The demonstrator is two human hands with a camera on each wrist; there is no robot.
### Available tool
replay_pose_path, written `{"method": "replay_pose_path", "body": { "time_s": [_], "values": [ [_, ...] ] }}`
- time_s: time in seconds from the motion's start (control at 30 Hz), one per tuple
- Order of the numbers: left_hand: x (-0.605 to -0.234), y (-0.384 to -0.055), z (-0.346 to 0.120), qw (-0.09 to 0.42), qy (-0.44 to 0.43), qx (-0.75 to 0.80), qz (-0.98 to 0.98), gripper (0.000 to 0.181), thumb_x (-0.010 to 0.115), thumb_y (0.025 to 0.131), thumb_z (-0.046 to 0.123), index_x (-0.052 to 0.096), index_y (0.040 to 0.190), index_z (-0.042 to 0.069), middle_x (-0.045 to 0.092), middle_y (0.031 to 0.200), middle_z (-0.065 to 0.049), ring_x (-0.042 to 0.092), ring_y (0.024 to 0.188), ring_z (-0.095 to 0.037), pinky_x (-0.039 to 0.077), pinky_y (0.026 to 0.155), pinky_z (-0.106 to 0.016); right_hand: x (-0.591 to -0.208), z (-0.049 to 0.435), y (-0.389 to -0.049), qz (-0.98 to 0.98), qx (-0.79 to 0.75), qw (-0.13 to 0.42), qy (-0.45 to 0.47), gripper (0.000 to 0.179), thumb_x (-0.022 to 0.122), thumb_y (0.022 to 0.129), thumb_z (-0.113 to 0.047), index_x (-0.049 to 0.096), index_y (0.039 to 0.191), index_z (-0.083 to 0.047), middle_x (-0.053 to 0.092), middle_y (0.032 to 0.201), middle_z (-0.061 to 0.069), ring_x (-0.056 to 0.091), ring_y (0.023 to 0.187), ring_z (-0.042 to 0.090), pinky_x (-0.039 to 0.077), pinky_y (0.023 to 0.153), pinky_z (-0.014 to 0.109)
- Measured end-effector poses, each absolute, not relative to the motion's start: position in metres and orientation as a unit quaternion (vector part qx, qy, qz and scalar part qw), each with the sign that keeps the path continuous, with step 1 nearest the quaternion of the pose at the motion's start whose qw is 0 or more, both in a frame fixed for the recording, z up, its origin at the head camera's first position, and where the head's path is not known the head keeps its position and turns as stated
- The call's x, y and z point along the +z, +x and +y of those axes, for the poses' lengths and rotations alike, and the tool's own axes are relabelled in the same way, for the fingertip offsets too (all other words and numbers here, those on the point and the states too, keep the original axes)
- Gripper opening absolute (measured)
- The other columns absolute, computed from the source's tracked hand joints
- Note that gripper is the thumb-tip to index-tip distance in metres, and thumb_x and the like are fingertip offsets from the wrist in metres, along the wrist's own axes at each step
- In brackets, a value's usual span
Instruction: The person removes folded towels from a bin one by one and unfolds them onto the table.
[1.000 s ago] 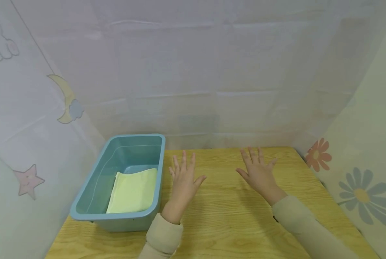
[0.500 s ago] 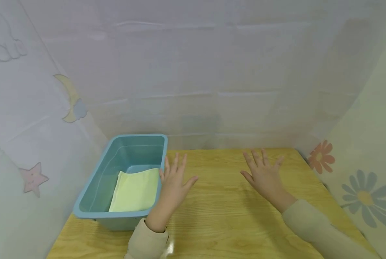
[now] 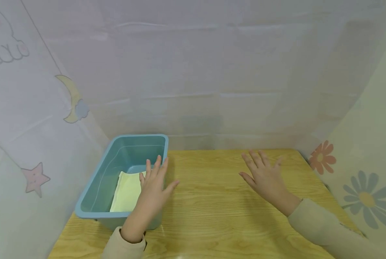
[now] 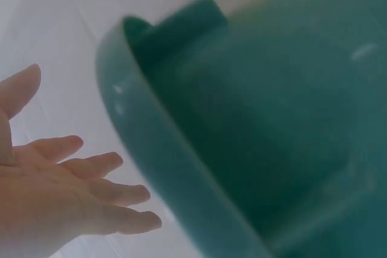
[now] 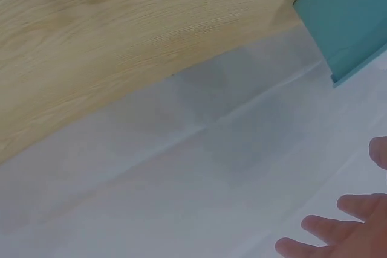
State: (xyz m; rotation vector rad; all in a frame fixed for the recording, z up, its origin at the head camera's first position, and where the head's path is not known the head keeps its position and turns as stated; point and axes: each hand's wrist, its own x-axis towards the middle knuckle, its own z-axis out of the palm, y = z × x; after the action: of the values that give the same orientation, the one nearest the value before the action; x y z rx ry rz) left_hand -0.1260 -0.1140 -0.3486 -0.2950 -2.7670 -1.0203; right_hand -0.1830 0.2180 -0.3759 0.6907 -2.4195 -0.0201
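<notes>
A blue-green plastic basin stands at the left of the wooden table, and a folded pale yellow-green cloth lies inside it. My left hand, fingers spread, is above the basin's right side and hides part of the cloth. In the left wrist view that hand shows beside the basin's rim, apart from it. Over the right half of the table my right hand hovers with spread fingers, holding nothing. Only some fingers of the right hand appear in the right wrist view.
The wooden table reaches back to a pale wall sheet. Side sheets stand at left and right, printed with a star, a moon and flowers. The basin's wall shows at the corner of the right wrist view.
My left hand has moved left, from beside the basin to over its right side. The right hand has shifted slightly right. The view has turned a little; basin and cloth stay put.
</notes>
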Motion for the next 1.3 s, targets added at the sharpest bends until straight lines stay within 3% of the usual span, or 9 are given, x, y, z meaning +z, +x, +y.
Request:
{"method": "replay_pose_path", "body": {
  "time_s": [0.23,0.3,0.5,1.0,1.2,1.3],
  "values": [
    [-0.346,-0.121,-0.142,0.101,-0.094,-0.352,-0.926,0.075,0.064,0.095,0.027,0.023,0.153,0.003,0.014,0.159,-0.022,-0.006,0.144,-0.045,-0.003,0.106,-0.073,-0.365,0.204,-0.177,-0.912,0.047,0.281,0.296,0.056,0.048,0.101,-0.044,0.052,0.133,0.003,0.050,0.133,0.029,0.049,0.118,0.051,0.042,0.081,0.073],
    [-0.345,-0.120,-0.151,0.104,-0.088,-0.358,-0.924,0.073,0.063,0.096,0.025,0.023,0.153,0.002,0.014,0.159,-0.022,-0.004,0.144,-0.045,-0.003,0.106,-0.072,-0.362,0.200,-0.178,-0.908,0.057,0.283,0.305,0.056,0.046,0.102,-0.044,0.051,0.132,0.003,0.050,0.133,0.029,0.049,0.117,0.052,0.043,0.081,0.073],
    [-0.345,-0.116,-0.177,0.107,-0.064,-0.375,-0.919,0.072,0.059,0.099,0.027,0.020,0.153,0.000,0.013,0.159,-0.022,-0.002,0.144,-0.045,-0.002,0.106,-0.072,-0.359,0.187,-0.181,-0.880,0.068,0.323,0.341,0.070,0.020,0.103,-0.052,0.055,0.125,0.005,0.055,0.125,0.029,0.053,0.108,0.052,0.047,0.079,0.068],
    [-0.344,-0.107,-0.232,0.105,-0.025,-0.386,-0.916,0.071,0.056,0.101,0.028,0.019,0.152,-0.003,0.014,0.157,-0.027,0.003,0.143,-0.047,-0.001,0.106,-0.073,-0.354,0.154,-0.185,-0.847,0.099,0.339,0.397,0.067,0.025,0.104,-0.048,0.052,0.128,0.008,0.058,0.118,0.027,0.056,0.105,0.046,0.048,0.087,0.059],
    [-0.345,-0.106,-0.248,0.097,-0.007,-0.395,-0.914,0.071,0.055,0.101,0.025,0.017,0.152,-0.004,0.016,0.156,-0.029,0.013,0.141,-0.050,0.017,0.106,-0.070,-0.354,0.140,-0.186,-0.829,0.110,0.353,0.420,0.062,0.027,0.105,-0.045,0.054,0.126,0.007,0.059,0.118,0.026,0.058,0.102,0.045,0.049,0.086,0.058],
    [-0.348,-0.105,-0.256,0.090,0.004,-0.402,-0.911,0.072,0.055,0.101,0.026,0.015,0.153,-0.004,0.016,0.154,-0.032,0.014,0.139,-0.052,0.020,0.106,-0.069,-0.354,0.133,-0.186,-0.827,0.117,0.350,0.424,0.062,0.027,0.105,-0.045,0.054,0.126,0.007,0.059,0.119,0.026,0.058,0.103,0.045,0.049,0.086,0.058]
  ]
}}
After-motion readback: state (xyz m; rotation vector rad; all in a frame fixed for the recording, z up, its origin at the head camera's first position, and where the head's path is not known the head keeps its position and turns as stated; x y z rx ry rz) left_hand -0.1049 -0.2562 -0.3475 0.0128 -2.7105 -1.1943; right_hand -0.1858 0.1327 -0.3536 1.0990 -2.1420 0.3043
